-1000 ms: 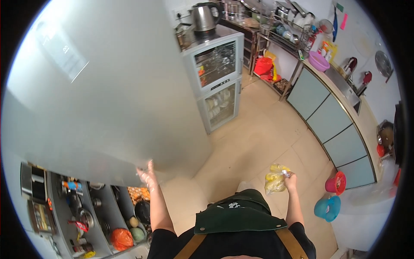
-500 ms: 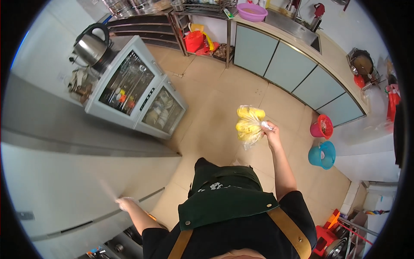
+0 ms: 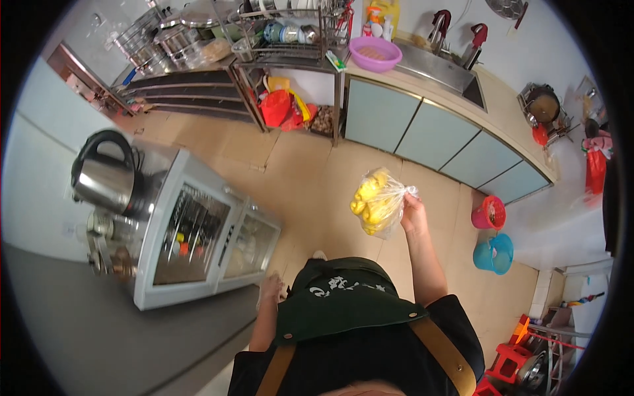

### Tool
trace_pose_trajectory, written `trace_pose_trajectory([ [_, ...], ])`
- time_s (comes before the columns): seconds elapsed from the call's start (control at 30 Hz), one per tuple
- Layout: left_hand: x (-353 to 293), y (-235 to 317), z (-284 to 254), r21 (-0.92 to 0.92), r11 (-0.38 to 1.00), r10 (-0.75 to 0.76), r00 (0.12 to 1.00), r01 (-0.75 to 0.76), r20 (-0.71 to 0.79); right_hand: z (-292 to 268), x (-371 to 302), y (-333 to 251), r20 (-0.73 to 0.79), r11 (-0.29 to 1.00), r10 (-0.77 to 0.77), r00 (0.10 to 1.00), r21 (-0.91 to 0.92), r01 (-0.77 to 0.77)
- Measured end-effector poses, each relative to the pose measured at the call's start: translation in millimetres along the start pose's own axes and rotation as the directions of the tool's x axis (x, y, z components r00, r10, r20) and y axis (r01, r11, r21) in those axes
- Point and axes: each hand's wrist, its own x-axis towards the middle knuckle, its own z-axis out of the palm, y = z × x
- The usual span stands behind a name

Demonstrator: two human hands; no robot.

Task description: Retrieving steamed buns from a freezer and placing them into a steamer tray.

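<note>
My right hand pinches the gathered neck of a clear plastic bag out in front of me. Through the thin film show several rounded yellow pieces, whose kind I cannot make out; the bag hangs above the floor. My left hand is low beside the dark green apron, near the foot of the light grey glass-door cabinet. Blur hides how its fingers are set, and nothing held shows there.
An electric kettle tops the cabinet at left. Ahead stand a metal rack, a counter with pale blue-green doors, a sink and a purple basin. At right are a pink bucket, a blue bucket and a red stool.
My left hand has come away from the fridge door to beside the apron. I have turned and moved toward the counter and cabinet. The bag in my right hand has swung round.
</note>
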Motion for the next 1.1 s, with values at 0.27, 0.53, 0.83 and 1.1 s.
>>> trace_pose_trajectory([
  [0.27,73,233,17,-0.195,0.913,0.380,0.921,-0.358,0.089,42,117,18,0.005,0.973,0.064,0.998,0.221,-0.063],
  [0.53,124,416,79,-0.674,0.736,0.317,0.913,-0.066,0.257,140,238,49,0.130,0.930,0.355,0.926,0.053,-0.364],
  [0.83,205,533,56,-0.980,0.123,0.506,0.839,0.159,0.200,240,354,81,0.206,0.666,0.743,0.637,-0.327,-0.671],
  [1.1,223,591,-5,-0.965,-0.144,0.520,0.847,0.217,0.113,297,439,144,0.459,0.484,0.608,0.648,-0.861,0.155],
])
